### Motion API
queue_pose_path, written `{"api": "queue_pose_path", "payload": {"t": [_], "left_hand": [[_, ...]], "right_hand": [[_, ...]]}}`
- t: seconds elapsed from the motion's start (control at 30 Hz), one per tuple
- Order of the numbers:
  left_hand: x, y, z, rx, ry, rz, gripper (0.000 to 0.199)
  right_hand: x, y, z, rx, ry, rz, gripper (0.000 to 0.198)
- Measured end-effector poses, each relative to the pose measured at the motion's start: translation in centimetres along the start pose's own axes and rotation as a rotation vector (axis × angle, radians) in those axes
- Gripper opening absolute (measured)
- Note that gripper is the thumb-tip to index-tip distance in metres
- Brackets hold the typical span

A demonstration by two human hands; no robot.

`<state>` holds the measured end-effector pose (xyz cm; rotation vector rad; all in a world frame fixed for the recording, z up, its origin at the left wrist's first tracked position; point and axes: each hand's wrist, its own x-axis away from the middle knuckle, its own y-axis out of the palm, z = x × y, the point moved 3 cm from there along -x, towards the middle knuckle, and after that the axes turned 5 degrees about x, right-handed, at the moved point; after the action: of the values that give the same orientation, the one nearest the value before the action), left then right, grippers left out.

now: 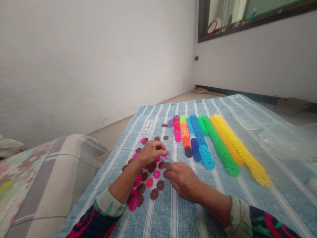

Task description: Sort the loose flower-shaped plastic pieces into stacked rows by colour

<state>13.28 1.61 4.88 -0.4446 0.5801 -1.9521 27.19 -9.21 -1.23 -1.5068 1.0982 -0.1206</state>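
Left fingers (159,145) pinch a pink disc (165,154); whether right fingers (172,171) grip a brown disc (167,164), I cannot tell.

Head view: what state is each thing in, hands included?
Left hand: appears to pinch a pink disc.
Right hand: fingers bent at brown discs, grip unclear.
Loose discs: scattered, some overlapping.
Yellow row: overlapped lengthwise.
Green row: overlapped lengthwise.
Blue row: overlapped, lighter at near end.
Striped cloth: spread out.
Clear plastic: crumpled.
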Motion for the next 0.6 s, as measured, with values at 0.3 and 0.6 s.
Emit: {"api": "queue_pose_path", "payload": {"t": [0.3,0.6], "left_hand": [[-7.1,3.8,0.1,-0.091,0.14,0.195,0.009],[-8.9,4.5,-0.3,-0.212,0.223,0.191,0.011]], "right_hand": [[-0.1,0.1,0.1,-0.013,0.005,-0.02,0.022],[-0.1,0.3,0.2,-0.017,-0.001,-0.004,0.023]]}}
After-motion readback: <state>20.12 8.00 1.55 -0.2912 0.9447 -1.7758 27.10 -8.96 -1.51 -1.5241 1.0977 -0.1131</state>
